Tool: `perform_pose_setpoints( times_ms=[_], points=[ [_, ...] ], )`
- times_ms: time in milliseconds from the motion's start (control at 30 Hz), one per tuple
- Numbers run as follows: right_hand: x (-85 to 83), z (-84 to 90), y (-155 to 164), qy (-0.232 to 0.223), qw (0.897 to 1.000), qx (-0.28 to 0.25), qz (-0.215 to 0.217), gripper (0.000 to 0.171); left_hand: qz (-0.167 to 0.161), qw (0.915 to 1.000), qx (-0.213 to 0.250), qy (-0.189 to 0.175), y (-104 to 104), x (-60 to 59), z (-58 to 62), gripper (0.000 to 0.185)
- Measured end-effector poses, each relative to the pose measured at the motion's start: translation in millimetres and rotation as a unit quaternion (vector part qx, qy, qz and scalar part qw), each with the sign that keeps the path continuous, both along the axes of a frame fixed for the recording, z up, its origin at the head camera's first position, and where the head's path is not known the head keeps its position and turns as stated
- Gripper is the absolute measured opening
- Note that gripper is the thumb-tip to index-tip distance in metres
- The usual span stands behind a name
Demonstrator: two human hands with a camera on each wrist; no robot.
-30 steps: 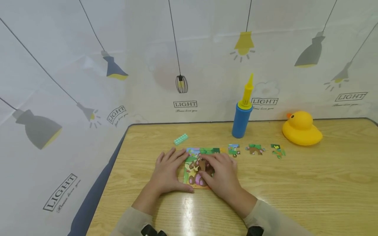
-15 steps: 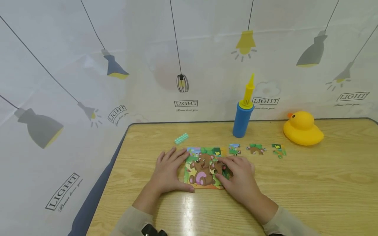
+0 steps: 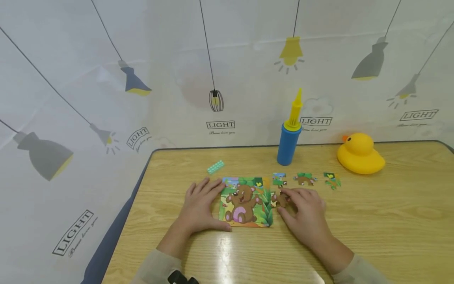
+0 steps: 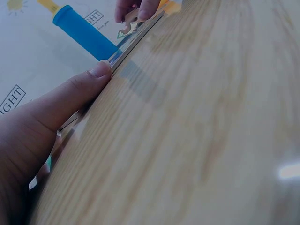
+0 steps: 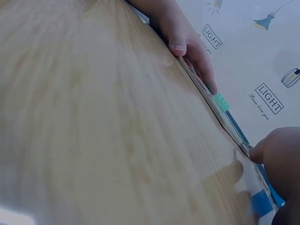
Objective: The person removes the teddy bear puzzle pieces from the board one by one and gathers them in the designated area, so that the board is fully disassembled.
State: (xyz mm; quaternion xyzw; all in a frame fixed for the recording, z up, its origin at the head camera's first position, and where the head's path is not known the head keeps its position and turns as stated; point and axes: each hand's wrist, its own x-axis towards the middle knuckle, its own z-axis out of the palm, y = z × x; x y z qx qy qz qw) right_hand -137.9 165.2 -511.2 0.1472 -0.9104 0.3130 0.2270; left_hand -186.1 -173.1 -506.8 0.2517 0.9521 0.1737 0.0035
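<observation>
A square jigsaw puzzle [image 3: 244,205] with a brown bear picture lies flat on the table. My left hand [image 3: 200,209] rests along its left side, fingers spread, the thumb by the lower left corner. Just off the puzzle's right edge, my right hand [image 3: 308,215] pinches a brown bear puzzle piece [image 3: 279,199] between thumb and fingers. In the left wrist view, that puzzle piece [image 4: 130,24] shows raised above the board's edge. Behind the right hand lie other loose pieces: a blue and green piece [image 3: 279,178], a brown and green piece [image 3: 305,178] and a green piece [image 3: 332,180].
A mint green toy brick [image 3: 215,167] lies behind the puzzle. Farther back stand a blue and yellow balloon pump [image 3: 288,145] and a yellow rubber duck [image 3: 360,156]. A printed lamp-pattern sheet [image 3: 248,79] rises behind the wooden table [image 3: 390,221].
My right hand has moved right with the pinched puzzle piece, from over the bear to beside the puzzle, uncovering the picture. The left hand has stayed in place.
</observation>
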Motion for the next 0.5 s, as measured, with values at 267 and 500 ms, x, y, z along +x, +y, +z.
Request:
perform_pose_setpoints(
  times_ms=[267, 500],
  points=[
    [4.6, -0.2, 9.3, -0.038, 0.999, -0.02, -0.01, 0.05, -0.004, 0.9999, 0.007, -0.008, 0.3, -1.4, -3.3, 0.137],
    [2.9, 4.0, 6.7, -0.107, 0.994, -0.02, -0.03, 0.045, -0.004, 0.9999, 0.004, -0.008, -1.6, -1.9, -4.4, 0.136]
  ],
)
